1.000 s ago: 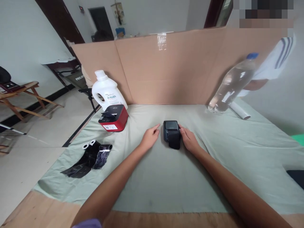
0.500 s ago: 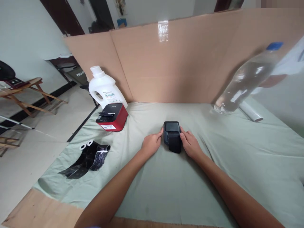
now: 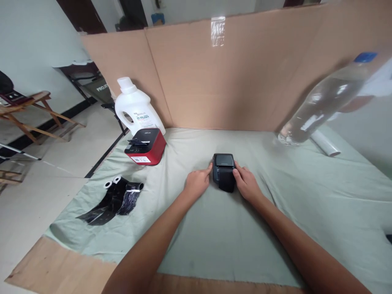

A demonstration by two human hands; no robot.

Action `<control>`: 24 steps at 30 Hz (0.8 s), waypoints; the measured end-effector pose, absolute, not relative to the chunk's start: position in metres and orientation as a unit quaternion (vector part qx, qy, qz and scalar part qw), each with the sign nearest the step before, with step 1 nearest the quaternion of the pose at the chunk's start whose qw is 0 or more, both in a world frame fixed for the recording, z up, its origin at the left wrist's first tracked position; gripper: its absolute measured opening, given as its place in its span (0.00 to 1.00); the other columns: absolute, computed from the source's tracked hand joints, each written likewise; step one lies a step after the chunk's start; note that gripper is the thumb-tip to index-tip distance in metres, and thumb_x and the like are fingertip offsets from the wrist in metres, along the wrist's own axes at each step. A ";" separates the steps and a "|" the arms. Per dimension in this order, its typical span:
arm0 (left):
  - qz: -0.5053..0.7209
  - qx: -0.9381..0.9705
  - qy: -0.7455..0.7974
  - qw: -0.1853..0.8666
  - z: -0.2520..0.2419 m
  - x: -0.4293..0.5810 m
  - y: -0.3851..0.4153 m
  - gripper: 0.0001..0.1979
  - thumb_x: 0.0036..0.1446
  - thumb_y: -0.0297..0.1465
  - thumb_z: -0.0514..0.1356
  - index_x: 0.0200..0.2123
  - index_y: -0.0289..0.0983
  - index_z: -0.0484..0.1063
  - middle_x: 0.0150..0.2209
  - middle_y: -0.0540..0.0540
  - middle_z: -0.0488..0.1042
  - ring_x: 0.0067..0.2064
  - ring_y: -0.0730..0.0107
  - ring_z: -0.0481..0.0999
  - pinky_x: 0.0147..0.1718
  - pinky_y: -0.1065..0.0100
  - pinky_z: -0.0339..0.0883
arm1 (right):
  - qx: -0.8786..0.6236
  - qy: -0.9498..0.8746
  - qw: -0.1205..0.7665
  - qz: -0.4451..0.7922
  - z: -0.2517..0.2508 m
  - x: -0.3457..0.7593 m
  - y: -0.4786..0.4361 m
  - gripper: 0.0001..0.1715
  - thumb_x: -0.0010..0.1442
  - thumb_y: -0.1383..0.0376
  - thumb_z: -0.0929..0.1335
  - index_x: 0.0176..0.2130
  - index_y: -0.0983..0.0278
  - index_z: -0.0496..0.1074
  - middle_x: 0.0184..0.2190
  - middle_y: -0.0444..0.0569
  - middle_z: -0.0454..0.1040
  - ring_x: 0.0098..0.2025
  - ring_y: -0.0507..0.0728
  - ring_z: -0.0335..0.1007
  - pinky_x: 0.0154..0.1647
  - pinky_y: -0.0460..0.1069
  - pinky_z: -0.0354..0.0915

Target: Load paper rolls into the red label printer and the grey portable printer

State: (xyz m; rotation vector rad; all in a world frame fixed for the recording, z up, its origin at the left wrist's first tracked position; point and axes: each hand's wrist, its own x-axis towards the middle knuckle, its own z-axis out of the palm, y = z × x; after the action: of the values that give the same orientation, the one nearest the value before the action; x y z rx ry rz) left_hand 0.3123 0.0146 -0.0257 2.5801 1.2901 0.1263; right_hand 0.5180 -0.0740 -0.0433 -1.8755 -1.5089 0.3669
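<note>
A small black portable printer [image 3: 224,160] lies on the green cloth between my hands. From its front hangs a wide black strip of paper [image 3: 227,179]. My right hand [image 3: 247,183] grips the printer's right side, thumb toward the front and fingers along the edge. On the opposite side, my left hand [image 3: 197,183] has its index finger stretched out, with the tip at the printer's left edge. The other left fingers are curled in, and I see nothing inside them. The printer's underside is hidden.
A red and black label printer [image 3: 148,147] stands at left before a white detergent jug [image 3: 137,108]. Several black paper rolls [image 3: 119,196] lie nearer. A large water bottle [image 3: 324,102] leans at right beside a white roll [image 3: 325,143]. A cardboard panel [image 3: 196,81] stands behind.
The whole view has shifted slightly, with the table now a little higher in the picture. Both hands stay at the printer, the right still gripping it.
</note>
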 end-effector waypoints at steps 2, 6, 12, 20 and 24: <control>0.056 0.884 0.442 0.145 -0.028 0.310 0.015 0.30 0.68 0.28 0.49 0.71 0.51 0.58 0.48 0.47 0.82 0.48 0.60 0.81 0.46 0.64 0.70 | -0.727 -0.583 0.340 0.126 -0.043 0.517 -0.074 0.39 0.72 0.48 0.52 0.65 0.69 0.67 0.42 0.61 0.77 0.45 0.66 0.70 0.52 0.61 0.66; 0.083 0.870 0.451 0.183 -0.030 0.308 0.016 0.28 0.69 0.31 0.50 0.70 0.54 0.60 0.50 0.49 0.82 0.48 0.59 0.81 0.47 0.63 0.71 | -0.738 -0.593 0.314 0.071 -0.041 0.510 -0.075 0.40 0.70 0.47 0.55 0.65 0.73 0.66 0.48 0.65 0.77 0.48 0.69 0.70 0.51 0.63 0.66; 0.147 0.841 0.449 0.263 -0.037 0.309 0.023 0.25 0.69 0.32 0.51 0.67 0.52 0.66 0.55 0.48 0.80 0.54 0.56 0.80 0.52 0.59 0.71 | -0.748 -0.589 0.302 -0.043 -0.034 0.484 -0.074 0.64 0.54 0.39 0.70 0.72 0.74 0.48 0.53 0.68 0.71 0.50 0.72 0.68 0.50 0.63 0.68; 0.301 0.809 0.313 0.396 -0.047 0.319 0.034 0.25 0.69 0.35 0.50 0.67 0.42 0.67 0.65 0.47 0.70 0.64 0.62 0.71 0.66 0.60 0.60 | -0.769 -0.571 0.282 -0.059 -0.034 0.467 -0.071 0.68 0.51 0.42 0.72 0.73 0.72 0.43 0.48 0.65 0.68 0.46 0.70 0.68 0.45 0.61 0.67; 0.323 0.769 0.309 0.456 -0.038 0.339 0.059 0.27 0.68 0.34 0.51 0.68 0.39 0.65 0.69 0.47 0.64 0.71 0.62 0.61 0.71 0.59 0.50 | -0.770 -0.565 0.290 -0.058 -0.037 0.467 -0.073 0.68 0.52 0.42 0.71 0.73 0.73 0.42 0.45 0.63 0.67 0.44 0.69 0.67 0.44 0.60 0.67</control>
State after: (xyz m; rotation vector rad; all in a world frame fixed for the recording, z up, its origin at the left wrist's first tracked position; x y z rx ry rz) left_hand 0.3387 0.0586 -0.0382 1.8970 0.7611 0.7970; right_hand 0.4673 -0.0726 -0.0369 -2.0539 -1.5081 -0.1554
